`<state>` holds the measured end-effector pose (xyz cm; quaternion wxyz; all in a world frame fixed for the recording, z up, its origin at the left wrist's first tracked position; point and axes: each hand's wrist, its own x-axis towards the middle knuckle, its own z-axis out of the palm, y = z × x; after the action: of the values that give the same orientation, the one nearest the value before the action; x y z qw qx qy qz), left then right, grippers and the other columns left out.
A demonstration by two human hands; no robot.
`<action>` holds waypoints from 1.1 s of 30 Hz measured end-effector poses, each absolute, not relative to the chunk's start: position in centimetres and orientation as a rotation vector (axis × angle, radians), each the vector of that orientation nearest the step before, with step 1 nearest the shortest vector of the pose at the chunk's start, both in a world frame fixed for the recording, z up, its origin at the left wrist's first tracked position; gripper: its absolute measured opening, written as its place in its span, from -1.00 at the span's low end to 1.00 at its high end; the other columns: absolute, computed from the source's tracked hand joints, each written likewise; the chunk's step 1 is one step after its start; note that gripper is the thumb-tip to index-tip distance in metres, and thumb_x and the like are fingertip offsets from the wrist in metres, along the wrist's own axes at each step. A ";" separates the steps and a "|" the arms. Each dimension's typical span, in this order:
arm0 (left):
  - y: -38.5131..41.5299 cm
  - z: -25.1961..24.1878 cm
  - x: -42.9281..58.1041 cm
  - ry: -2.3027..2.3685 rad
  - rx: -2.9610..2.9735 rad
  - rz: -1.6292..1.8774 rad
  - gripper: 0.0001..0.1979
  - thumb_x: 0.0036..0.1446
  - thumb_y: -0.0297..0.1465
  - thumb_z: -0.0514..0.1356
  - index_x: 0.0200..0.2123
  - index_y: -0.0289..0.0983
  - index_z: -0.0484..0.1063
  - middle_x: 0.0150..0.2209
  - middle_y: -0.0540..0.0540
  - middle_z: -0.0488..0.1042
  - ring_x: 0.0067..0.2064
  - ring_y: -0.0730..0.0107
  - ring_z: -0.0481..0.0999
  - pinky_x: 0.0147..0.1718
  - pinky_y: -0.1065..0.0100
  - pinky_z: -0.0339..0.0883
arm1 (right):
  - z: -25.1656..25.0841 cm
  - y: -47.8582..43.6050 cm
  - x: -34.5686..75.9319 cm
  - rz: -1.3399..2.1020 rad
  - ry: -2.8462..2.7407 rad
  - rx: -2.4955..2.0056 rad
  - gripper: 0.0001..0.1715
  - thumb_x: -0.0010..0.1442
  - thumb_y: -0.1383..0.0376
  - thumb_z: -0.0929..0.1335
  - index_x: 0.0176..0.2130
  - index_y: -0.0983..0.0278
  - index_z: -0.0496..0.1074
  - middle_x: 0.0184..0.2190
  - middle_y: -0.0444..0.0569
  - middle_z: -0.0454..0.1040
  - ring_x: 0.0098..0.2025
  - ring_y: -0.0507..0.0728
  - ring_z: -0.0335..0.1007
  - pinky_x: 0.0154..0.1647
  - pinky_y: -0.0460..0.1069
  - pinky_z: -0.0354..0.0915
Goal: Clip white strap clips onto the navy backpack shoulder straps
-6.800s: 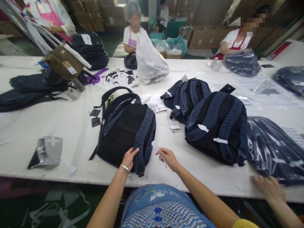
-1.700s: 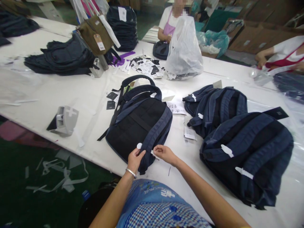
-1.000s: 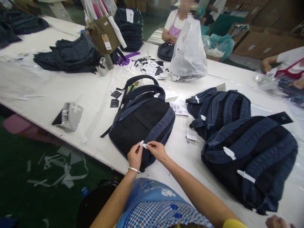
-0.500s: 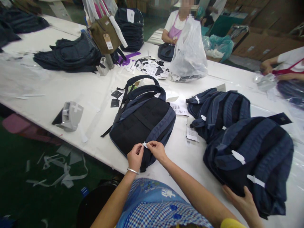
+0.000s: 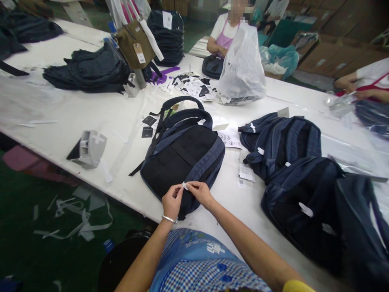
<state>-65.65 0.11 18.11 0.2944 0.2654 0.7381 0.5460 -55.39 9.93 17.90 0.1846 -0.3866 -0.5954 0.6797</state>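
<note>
Just one head cam — close over the near edge of the long white tabletop (image 5: 73, 113), facing forward and down.

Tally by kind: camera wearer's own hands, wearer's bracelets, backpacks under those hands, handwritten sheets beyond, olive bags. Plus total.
Hands: 2 (left hand, right hand)
Bracelet: 1
Backpack: 1
Handwritten sheet: 1
Olive bag: 1
Total: 6

On the white table (image 5: 63, 111), a heap of loose labels (image 5: 193, 86) lies between a tagged brown bag (image 5: 130, 45) and a translucent plastic bag (image 5: 243, 69). A grey object (image 5: 91, 149) with a pale cross (image 5: 98, 138) rests near the edge; white strips (image 5: 87, 232) lie on the green floor (image 5: 18, 211).
</note>
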 end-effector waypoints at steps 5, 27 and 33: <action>-0.2 17.6 -65.7 1.953 0.760 1.448 -0.84 0.04 -0.27 0.24 -0.31 -0.18 0.54 -0.20 -0.10 0.55 -0.13 0.21 0.52 -0.02 0.27 0.34 | 17.4 10.0 -55.5 1.809 -1.796 -1.156 -0.67 0.11 0.10 0.33 -0.30 0.28 0.54 -0.31 -0.02 0.57 -0.25 0.14 0.46 -0.20 -0.02 0.33; 0.5 16.0 -67.1 1.722 0.381 1.400 -0.61 -0.01 -0.14 0.27 -0.20 -0.29 0.53 -0.21 -0.16 0.56 -0.20 0.24 0.54 -0.18 0.28 0.42 | 17.4 11.4 -55.6 1.577 -2.190 -1.219 -0.77 0.05 0.14 0.36 -0.43 0.26 0.49 -0.57 -0.12 0.45 -0.55 0.00 0.26 -0.54 -0.12 0.09; 0.7 16.1 -66.9 1.766 0.427 1.348 -0.66 -0.06 -0.20 0.31 -0.22 -0.27 0.56 -0.23 -0.16 0.58 -0.18 0.24 0.54 -0.14 0.30 0.40 | 17.1 11.3 -55.7 1.724 -2.143 -1.164 -0.82 0.08 0.20 0.34 -0.40 0.25 0.48 -0.57 -0.13 0.44 -0.55 0.02 0.33 -0.54 -0.13 0.15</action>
<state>-66.91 0.68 16.07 0.4254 0.1708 0.7065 0.5392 -55.67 11.34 17.14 0.0776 -0.3886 -0.7154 0.5755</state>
